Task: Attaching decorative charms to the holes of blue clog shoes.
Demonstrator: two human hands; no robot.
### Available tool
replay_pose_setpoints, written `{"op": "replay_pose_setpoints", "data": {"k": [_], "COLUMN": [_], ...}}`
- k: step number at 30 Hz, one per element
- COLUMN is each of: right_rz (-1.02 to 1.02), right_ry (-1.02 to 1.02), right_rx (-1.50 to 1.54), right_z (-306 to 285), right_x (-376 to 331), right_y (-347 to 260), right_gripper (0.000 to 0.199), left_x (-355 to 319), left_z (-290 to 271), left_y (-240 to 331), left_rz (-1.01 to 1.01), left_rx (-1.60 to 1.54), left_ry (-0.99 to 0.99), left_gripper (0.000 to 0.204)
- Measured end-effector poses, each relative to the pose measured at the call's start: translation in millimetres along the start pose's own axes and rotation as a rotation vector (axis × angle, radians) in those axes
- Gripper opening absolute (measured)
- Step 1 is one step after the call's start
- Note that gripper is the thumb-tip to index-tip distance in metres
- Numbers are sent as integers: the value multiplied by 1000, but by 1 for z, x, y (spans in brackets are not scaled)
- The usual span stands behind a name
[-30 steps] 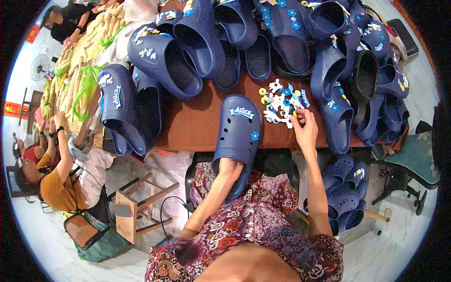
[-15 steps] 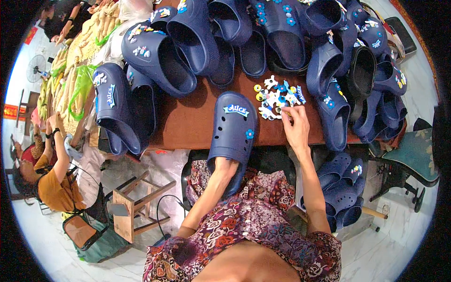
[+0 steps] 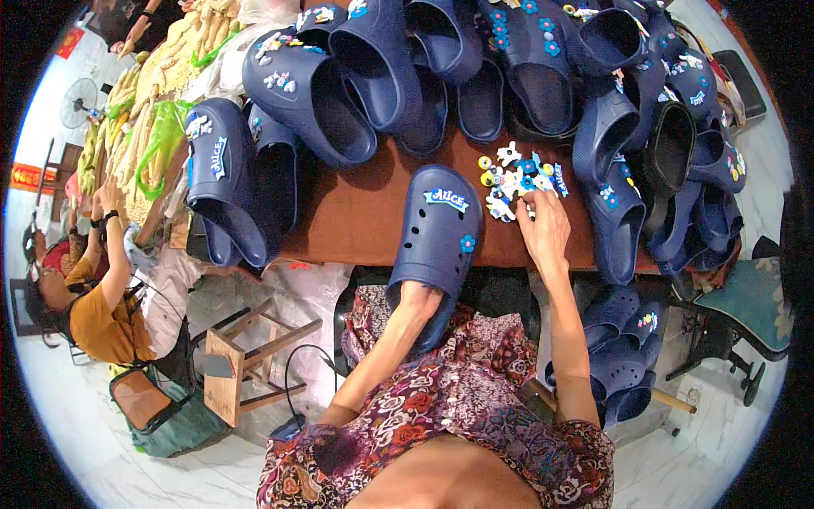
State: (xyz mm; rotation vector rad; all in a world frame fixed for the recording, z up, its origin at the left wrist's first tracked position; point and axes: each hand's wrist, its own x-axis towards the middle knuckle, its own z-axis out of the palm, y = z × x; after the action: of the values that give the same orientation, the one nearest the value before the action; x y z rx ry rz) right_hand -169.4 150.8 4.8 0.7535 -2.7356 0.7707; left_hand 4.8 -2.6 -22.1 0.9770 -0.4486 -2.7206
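Watching remotely. 1 navy clog (image 3: pixel 434 229) sits at centre, toe pointing far, front part over the brown worktop (image 3: pixel 339 225), heel reaching past the near edge toward the wearer's lap. I count 2 charms on its upper: a banner charm (image 3: pixel 446 199) across the toe and a blue flower charm (image 3: pixel 467 243) on the right side.

Left hand (image 3: pixel 418 297) is inside the clog's opening; its fingers are hidden, so I cannot tell how they stand.

Right hand (image 3: pixel 545 229) is at the near right of the charm pile (image 3: pixel 513 182), fingers half curled, thumb slightly apart. I cannot tell whether they have hold of a charm.

Farther out, I note decorated clogs (image 3: pixel 292 93) crowding the far side, a black clog (image 3: pixel 674 146) among those at right. More navy clogs (image 3: pixel 615 371) lie below the worktop at right. Near left: a wooden stool (image 3: pixel 224 388) and, beyond it, a seated person (image 3: pixel 106 322) in a mustard top.
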Motion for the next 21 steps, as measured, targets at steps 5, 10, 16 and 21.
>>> {"op": "replay_pose_setpoints", "data": {"k": [5,10,16,21], "right_rz": [120,66,26,83], "right_ry": [-48,-252,-292,-152], "right_rx": [411,664,700,783], "right_z": [-22,-21,-8,-7], "right_x": [-7,-15,-11,-6], "right_y": [-27,-63,-81,-86], "right_gripper": [13,14,12,14], "left_x": [9,17,7,4], "left_z": [-7,-5,9,8], "left_y": [-3,-1,0,0], "left_rz": [-18,-45,-13,-39], "left_rx": [-54,-159,-145,-162], "left_ry": [-42,-85,-99,-51], "left_gripper": [45,44,43,43]}}
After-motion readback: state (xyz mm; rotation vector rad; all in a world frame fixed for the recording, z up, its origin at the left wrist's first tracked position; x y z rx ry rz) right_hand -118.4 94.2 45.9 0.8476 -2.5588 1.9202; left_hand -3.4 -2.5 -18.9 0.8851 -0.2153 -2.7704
